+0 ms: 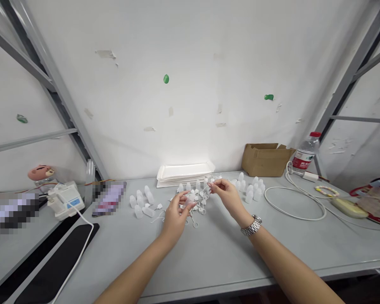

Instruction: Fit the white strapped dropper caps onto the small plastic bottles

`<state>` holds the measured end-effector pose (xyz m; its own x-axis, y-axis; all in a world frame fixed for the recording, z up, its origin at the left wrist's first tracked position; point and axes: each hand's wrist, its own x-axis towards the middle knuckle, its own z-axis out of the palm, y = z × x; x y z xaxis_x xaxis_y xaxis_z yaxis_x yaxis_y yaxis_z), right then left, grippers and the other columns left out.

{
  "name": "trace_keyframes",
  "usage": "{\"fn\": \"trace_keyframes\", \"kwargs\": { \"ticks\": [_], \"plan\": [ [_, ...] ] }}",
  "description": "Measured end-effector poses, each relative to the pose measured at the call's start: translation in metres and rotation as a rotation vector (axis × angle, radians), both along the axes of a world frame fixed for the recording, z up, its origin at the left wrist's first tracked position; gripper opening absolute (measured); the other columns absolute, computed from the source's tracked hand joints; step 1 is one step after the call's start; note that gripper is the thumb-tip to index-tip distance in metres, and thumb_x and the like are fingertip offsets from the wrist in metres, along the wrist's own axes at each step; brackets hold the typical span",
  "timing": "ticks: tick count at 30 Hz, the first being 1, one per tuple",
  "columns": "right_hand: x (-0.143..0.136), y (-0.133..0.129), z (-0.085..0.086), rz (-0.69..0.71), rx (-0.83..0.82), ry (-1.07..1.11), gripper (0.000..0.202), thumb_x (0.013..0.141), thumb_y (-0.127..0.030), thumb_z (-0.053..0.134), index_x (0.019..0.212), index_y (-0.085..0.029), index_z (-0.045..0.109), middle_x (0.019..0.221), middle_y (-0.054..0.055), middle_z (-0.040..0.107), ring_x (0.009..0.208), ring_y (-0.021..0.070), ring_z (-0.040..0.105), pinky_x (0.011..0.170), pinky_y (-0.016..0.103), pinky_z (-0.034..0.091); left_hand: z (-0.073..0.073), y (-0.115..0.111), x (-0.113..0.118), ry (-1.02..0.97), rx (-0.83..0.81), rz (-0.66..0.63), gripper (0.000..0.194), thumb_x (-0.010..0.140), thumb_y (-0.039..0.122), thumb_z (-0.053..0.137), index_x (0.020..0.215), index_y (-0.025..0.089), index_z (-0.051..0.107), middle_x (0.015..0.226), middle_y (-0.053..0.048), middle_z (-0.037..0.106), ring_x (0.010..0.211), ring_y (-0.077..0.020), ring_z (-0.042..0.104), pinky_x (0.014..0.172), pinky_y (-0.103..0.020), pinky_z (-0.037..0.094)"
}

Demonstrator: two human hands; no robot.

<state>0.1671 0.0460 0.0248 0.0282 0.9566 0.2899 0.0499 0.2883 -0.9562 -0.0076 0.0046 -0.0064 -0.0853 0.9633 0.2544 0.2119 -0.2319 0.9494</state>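
My left hand holds a small translucent plastic cap between thumb and fingers, over the middle of the grey table. To its right, my right hand is pinched at the fingertips; whatever lies between them is too small to make out. Beneath and between both hands lies a pile of small white ringed pieces. Several translucent caps stand or lie left of the hands. More translucent caps stand to the right, beyond my right wrist with its metal watch.
Stacked white trays rest against the wall. At the right are a cardboard box, a red-capped bottle, a coiled white cable and a yellow case. A phone and white power adapter sit left.
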Motion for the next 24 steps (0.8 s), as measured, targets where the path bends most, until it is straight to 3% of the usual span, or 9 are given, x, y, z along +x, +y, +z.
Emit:
{"fn": "trace_keyframes", "kwargs": {
  "ticks": [2, 8, 14, 20, 24],
  "plan": [
    [-0.003, -0.002, -0.001, 0.017, 0.036, 0.034, 0.036, 0.064, -0.052, 0.065, 0.071, -0.017, 0.057, 0.070, 0.004, 0.060, 0.068, 0.0167, 0.058, 0.068, 0.033, 0.048, 0.001, -0.001, 0.000, 0.023, -0.010, 0.001, 0.045, 0.075, 0.044, 0.057, 0.113, 0.022, 0.052, 0.095, -0.006, 0.053, 0.065, -0.0118, 0.057, 0.059, -0.028, 0.052],
    [-0.006, -0.009, 0.003, 0.058, 0.044, 0.114, 0.029, 0.070, -0.045, 0.063, 0.075, -0.017, 0.059, 0.073, 0.004, 0.063, 0.072, 0.0168, 0.060, 0.074, 0.035, 0.049, 0.004, -0.004, -0.001, 0.006, 0.001, -0.051, 0.042, 0.081, 0.042, 0.050, 0.118, 0.022, 0.048, 0.098, -0.008, 0.057, 0.080, -0.0164, 0.061, 0.057, -0.023, 0.047],
    [-0.007, -0.012, 0.005, 0.080, 0.032, 0.185, 0.028, 0.071, -0.045, 0.063, 0.078, -0.018, 0.062, 0.075, 0.004, 0.065, 0.076, 0.0177, 0.062, 0.079, 0.037, 0.049, 0.009, -0.007, 0.000, -0.008, -0.001, -0.077, 0.050, 0.079, 0.043, 0.052, 0.124, 0.024, 0.040, 0.098, -0.007, 0.060, 0.077, -0.0153, 0.062, 0.056, -0.022, 0.046],
    [-0.015, -0.019, 0.000, 0.217, 0.023, 0.078, 0.024, 0.072, -0.042, 0.062, 0.080, -0.019, 0.065, 0.081, 0.004, 0.066, 0.080, 0.0175, 0.062, 0.078, 0.034, 0.049, 0.010, -0.009, 0.002, -0.032, 0.003, -0.089, 0.057, 0.079, 0.043, 0.053, 0.128, 0.022, 0.031, 0.088, -0.005, 0.061, 0.069, -0.0140, 0.061, 0.054, -0.022, 0.045],
    [-0.017, -0.024, 0.002, 0.237, 0.071, -0.065, 0.021, 0.075, -0.039, 0.060, 0.080, -0.021, 0.068, 0.087, 0.004, 0.066, 0.084, 0.0180, 0.060, 0.077, 0.032, 0.047, 0.011, -0.009, 0.003, -0.028, -0.003, -0.111, 0.055, 0.079, 0.041, 0.052, 0.127, 0.021, 0.032, 0.087, -0.004, 0.059, 0.068, -0.0138, 0.061, 0.054, -0.023, 0.044]
  ]
}}
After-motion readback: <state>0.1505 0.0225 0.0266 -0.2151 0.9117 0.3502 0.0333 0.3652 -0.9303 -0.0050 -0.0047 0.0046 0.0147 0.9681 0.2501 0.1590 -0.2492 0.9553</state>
